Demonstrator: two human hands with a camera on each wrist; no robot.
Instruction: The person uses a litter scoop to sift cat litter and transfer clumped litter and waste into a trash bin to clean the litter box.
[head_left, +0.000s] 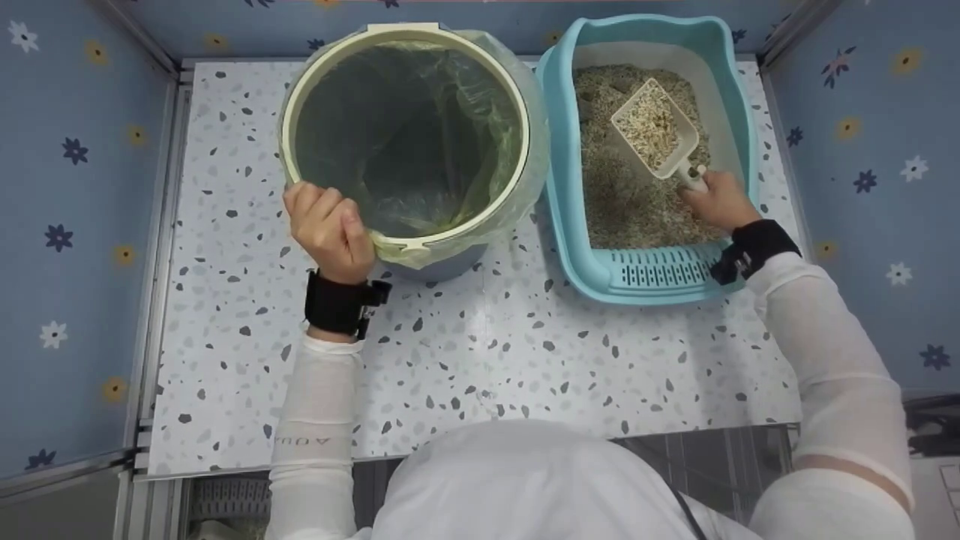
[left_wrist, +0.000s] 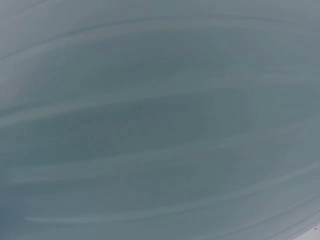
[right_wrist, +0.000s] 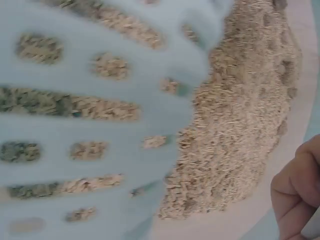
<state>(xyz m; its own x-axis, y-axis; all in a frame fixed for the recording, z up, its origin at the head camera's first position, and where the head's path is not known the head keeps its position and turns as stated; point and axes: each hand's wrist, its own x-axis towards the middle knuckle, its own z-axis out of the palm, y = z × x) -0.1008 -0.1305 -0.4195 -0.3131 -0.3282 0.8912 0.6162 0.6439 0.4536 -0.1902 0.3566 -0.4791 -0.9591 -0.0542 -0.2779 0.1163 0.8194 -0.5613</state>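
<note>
My left hand (head_left: 330,232) grips the near left rim of a trash bin (head_left: 525,142) lined with a thin yellowish bag (head_left: 487,97). The bin's ribbed grey-blue wall (left_wrist: 160,120) fills the left wrist view. With my right hand (head_left: 721,202) I hold a white litter scoop (head_left: 686,166) by its handle. Pale pellets (head_left: 651,129) fill the scoop, which is over the litter (head_left: 622,210) in a turquoise litter box (head_left: 566,247). In the right wrist view, fingers (right_wrist: 300,185) show at the right edge, and the scoop head is out of sight.
The bin and litter box stand side by side on a white speckled table (head_left: 480,360). The box has a slotted front ledge (head_left: 664,274), seen close in the right wrist view. Blue flowered panels (head_left: 82,225) enclose the table at the left, back and right.
</note>
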